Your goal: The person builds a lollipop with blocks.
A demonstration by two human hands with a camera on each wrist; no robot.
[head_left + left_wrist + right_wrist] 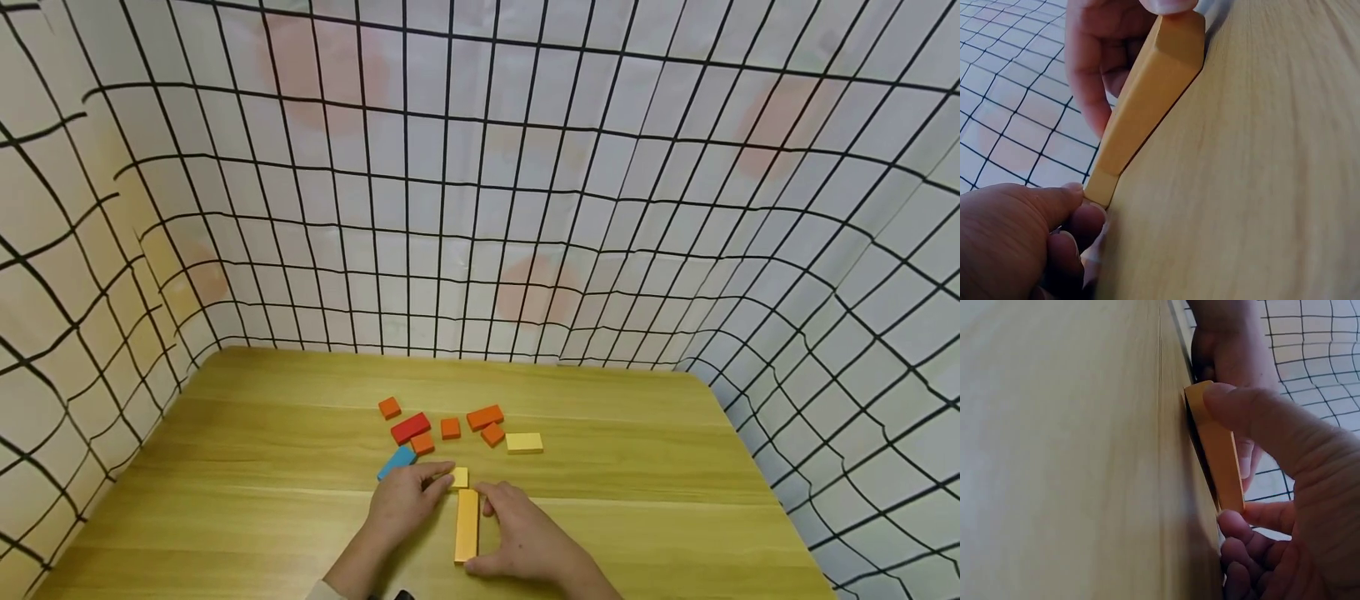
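A long yellow-orange block (pixel 467 527) lies on the wooden table, its length running away from me. My right hand (pixel 528 533) grips it by its ends, thumb at the near end and index finger toward the far end. Just beyond that far end is a small yellow block (pixel 461 477), pinched between the thumb and index finger of my left hand (pixel 401 504). In the left wrist view the small block (pixel 1101 189) sits right at the end of the long block (pixel 1147 94). A blue block (pixel 397 462) lies right beside the left hand.
Farther back lie a red block (pixel 410 428), an orange block (pixel 485 417) and several small orange cubes (pixel 450 428). A pale yellow block (pixel 524 443) lies to their right. Black wire mesh (pixel 480 183) over white sheeting stands around the table's back and sides.
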